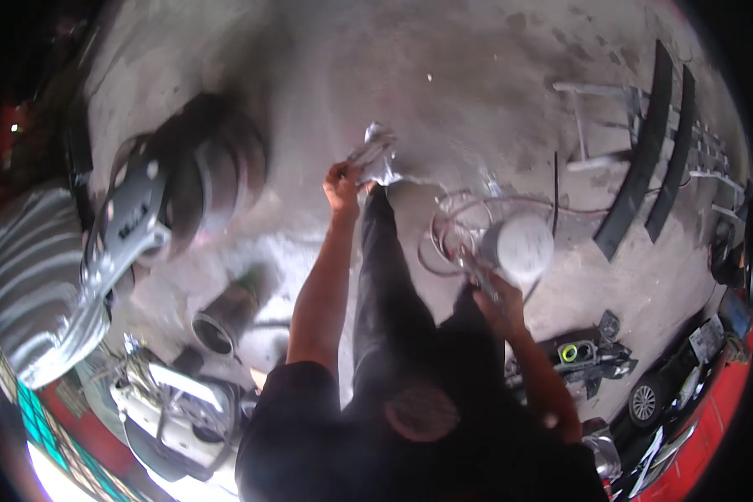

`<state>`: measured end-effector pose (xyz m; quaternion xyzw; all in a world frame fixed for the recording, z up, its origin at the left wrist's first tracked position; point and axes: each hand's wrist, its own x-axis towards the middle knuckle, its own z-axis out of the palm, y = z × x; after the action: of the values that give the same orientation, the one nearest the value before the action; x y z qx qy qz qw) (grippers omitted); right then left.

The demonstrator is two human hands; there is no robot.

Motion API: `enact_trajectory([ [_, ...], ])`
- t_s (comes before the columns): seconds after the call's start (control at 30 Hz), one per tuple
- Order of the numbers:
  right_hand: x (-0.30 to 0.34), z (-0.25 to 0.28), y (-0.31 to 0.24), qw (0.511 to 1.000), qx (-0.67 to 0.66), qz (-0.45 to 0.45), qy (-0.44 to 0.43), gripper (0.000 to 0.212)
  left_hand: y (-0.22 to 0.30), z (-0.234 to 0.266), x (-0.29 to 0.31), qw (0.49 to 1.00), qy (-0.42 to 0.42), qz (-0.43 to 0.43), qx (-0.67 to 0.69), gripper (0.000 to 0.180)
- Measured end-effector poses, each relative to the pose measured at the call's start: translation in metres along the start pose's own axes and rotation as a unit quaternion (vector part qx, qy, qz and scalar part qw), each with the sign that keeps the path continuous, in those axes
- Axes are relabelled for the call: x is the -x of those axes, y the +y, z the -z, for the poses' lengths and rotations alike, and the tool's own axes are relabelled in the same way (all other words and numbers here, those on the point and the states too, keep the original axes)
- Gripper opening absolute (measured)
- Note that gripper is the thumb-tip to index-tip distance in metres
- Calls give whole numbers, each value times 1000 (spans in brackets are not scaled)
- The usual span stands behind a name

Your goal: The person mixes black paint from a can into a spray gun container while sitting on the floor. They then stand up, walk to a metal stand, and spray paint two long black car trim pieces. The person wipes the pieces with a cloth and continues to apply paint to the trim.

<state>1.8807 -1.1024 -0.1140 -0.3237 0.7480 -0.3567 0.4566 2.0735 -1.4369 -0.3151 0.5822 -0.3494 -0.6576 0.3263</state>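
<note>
My left hand [340,186] reaches forward, its fingers closed around the edge of a crumpled-looking silvery piece [376,152]; its exact kind is unclear. My right hand [500,299] is lower and to the right, wrapped around a slim grey metal tool [474,269] whose far end is blurred. A reddish hose [443,230] loops close to that tool; whether they join cannot be made out. Just beyond the right hand stands a round white-topped container [525,246].
Two long dark strips [644,163] lean across a pale metal rack [598,159] at the right. Left are a dark drum-like object [217,167], a grey panel [134,209] and a cylinder [226,318]. Dark parts [581,351] and a wheel [643,402] sit lower right.
</note>
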Motion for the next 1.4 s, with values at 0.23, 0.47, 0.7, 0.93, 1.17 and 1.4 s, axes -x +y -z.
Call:
enact_trajectory([
  [0.23,-107,-67,16,985,-59,-154,46,53,-51,-71,-218,993,34,91,69,30],
  [0.47,-161,-104,17,972,-135,-191,12,59,-77,-61,-363,998,-8,-17,64,26],
  [0.7,-184,-116,36,995,77,-61,-17,51,-145,24,-398,967,17,253,16,92],
  [0.93,-172,-113,45,994,-24,-108,16,51,-212,81,-230,836,-222,328,-381,40],
  [1.17,-175,-91,25,994,66,-85,-5,50,-210,97,-262,763,-201,-6,-614,56],
  [1.4,-162,-131,94,988,26,-153,17,48,-172,-44,-466,723,-106,-101,-675,88],
])
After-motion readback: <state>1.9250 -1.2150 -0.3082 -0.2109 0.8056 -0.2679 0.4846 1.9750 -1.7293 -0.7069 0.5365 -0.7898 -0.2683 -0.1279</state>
